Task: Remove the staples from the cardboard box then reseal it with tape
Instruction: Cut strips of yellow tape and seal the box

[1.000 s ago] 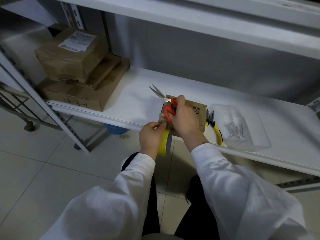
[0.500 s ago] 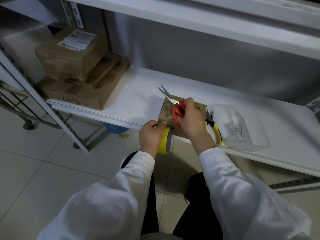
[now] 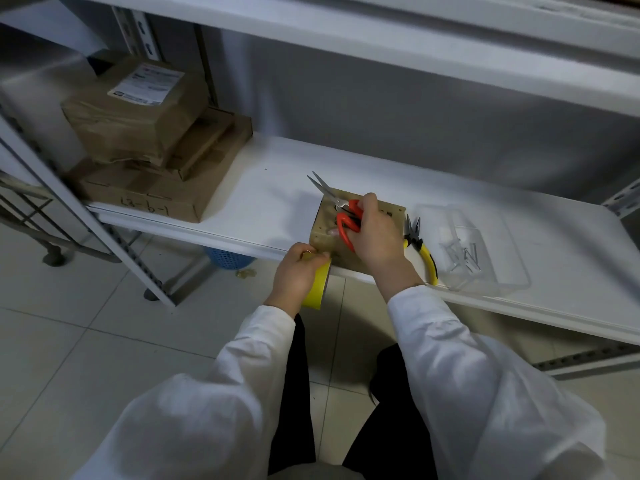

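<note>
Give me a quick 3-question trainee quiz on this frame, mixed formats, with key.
1. True or false: the right hand holds red-handled scissors over the small cardboard box.
2. What does the left hand grip? A) yellow tape roll B) pliers C) staples
3. Fill in: the yellow-handled pliers lie on the shelf between the box and the clear plastic ____.

Key: 1 true. 2 A, the yellow tape roll, at the shelf's front edge. 3 tray.

White metal shelving (image 3: 346, 174) standing against a grey wall (image 3: 381, 109), pale floor tiles (image 3: 69, 341) reflecting dim light, 1 blue basket (image 3: 227, 258) sitting underneath
</note>
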A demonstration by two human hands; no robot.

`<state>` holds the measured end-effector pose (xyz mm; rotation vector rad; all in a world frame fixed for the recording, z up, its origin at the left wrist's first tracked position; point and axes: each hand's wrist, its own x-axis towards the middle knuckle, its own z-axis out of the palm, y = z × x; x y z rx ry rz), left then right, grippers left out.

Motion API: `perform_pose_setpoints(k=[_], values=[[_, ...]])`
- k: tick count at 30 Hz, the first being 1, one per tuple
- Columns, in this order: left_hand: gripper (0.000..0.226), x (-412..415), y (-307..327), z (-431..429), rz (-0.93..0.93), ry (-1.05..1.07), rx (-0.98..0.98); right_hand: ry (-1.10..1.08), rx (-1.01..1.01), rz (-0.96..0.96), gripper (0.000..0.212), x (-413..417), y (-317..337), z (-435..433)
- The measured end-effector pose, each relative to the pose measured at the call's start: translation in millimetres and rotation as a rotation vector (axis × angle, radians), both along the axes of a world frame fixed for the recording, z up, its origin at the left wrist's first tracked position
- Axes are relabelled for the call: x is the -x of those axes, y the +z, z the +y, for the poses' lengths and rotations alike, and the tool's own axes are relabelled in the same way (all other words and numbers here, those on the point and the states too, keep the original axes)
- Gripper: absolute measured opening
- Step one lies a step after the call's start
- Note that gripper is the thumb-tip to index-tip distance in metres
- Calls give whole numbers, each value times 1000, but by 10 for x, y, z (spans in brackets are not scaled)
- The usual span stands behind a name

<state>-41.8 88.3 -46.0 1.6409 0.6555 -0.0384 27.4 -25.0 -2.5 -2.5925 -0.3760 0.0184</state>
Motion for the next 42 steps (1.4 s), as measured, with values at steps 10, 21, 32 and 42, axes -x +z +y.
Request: perform_pose_setpoints(k=[10, 21, 32, 42], values=[[23, -128, 75, 20, 107, -68, -104, -9, -10, 25, 54, 1, 4, -5], [31, -148, 131, 22, 145, -114, -183, 62, -29, -21, 42, 133, 135, 146], [43, -37, 158, 48, 99, -173, -25, 69, 92, -50, 36, 104, -4, 279], [18, 45, 77, 170, 77, -113, 67, 105, 190, -149, 39, 104, -3, 267]])
